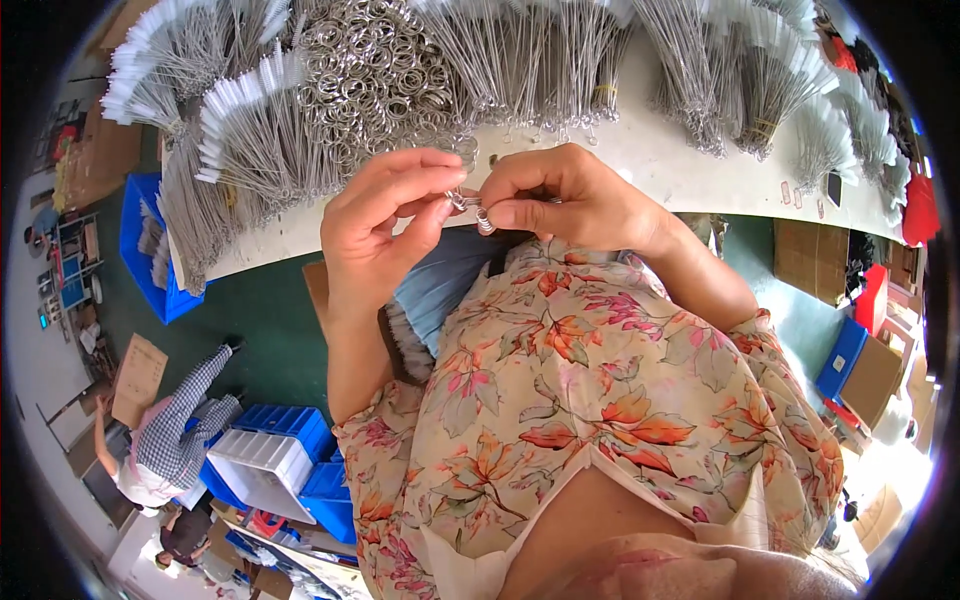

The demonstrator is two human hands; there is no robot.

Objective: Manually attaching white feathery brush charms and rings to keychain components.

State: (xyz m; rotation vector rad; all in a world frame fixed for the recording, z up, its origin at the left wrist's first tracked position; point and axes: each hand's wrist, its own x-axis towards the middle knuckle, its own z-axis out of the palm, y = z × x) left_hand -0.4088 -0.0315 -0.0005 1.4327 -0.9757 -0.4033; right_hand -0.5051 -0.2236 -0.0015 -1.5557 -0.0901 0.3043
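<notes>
In front of the ring pile (375,80), the left hand (372,222) pinches a metal piece (457,200) at its fingertips. The right hand (572,200) pinches metal loops (485,222), protruding beside its thumb.

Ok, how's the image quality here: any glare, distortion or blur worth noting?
Head view: glare washes out the lower right rim; the white table's front edge bows and the corners go black; the left hand and right hand look fairly sharp, but the small metal rings they hold are hard to separate.
</notes>
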